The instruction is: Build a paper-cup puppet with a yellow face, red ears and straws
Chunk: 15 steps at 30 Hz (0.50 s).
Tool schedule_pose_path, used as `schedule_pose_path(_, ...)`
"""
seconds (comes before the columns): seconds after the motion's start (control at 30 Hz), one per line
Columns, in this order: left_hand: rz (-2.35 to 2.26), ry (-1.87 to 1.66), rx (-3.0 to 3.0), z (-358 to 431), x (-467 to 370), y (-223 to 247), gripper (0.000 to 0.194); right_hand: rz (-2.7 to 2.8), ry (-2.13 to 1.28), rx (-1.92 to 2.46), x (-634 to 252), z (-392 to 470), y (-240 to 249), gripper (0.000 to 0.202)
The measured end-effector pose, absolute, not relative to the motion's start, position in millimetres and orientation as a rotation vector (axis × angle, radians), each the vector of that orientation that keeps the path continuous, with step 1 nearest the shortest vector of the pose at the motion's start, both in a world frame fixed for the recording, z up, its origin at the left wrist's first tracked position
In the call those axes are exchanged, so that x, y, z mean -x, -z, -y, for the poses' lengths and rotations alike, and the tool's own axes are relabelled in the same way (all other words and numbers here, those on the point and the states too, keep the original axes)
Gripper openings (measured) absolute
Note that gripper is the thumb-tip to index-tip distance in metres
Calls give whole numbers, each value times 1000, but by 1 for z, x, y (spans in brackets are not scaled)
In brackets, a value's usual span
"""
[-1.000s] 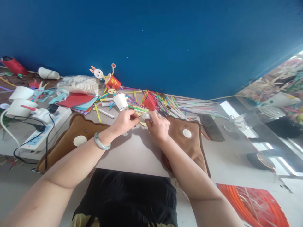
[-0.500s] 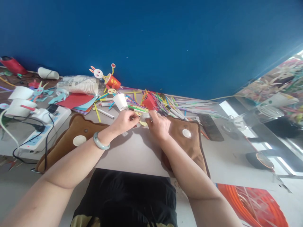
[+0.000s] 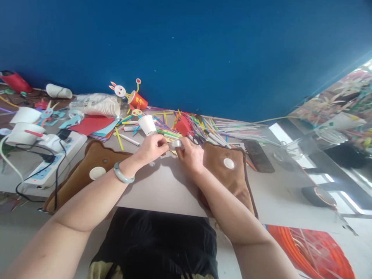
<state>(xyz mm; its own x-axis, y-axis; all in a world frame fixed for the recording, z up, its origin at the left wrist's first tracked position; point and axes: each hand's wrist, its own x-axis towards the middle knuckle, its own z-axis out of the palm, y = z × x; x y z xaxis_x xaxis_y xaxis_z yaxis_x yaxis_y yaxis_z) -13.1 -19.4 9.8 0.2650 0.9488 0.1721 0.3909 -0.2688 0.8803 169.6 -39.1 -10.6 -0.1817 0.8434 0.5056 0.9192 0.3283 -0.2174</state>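
Note:
My right hand (image 3: 190,155) is closed around a small roll of clear tape (image 3: 175,144), whose rim faces my left hand. My left hand (image 3: 153,149), with a pale bangle at the wrist, is pinched right beside the roll. What sits between its fingertips is too small to make out. A white paper cup (image 3: 147,124) stands just beyond my left hand. Behind the tape lie scissors (image 3: 198,138) with dark handles and a folded red paper piece (image 3: 182,126). A yellow piece shows partly behind the roll.
Two brown cushions (image 3: 229,182) lie under my forearms. Coloured sticks (image 3: 209,130) spread along the wall. Leftward are a rabbit-faced red cup (image 3: 138,100), stacked paper cups (image 3: 101,107), coloured paper (image 3: 93,126) and a power strip (image 3: 58,159) with cables. A dark phone-like slab (image 3: 258,156) lies right.
My right hand has shifted slightly left and turned the tape roll, bringing it closer to my left fingertips. My left hand has moved slightly left and stays pinched.

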Motion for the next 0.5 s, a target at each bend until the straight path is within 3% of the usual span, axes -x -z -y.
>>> schedule_pose_path(0.23,-1063,-920,-1406,20,12,-16,7,1908,-137,1596,-168,36,8,23)
schedule_pose_path(0.5,-1050,-911,-1461,17,14,-12,22,2005,122,1570,-173,35,8,26)
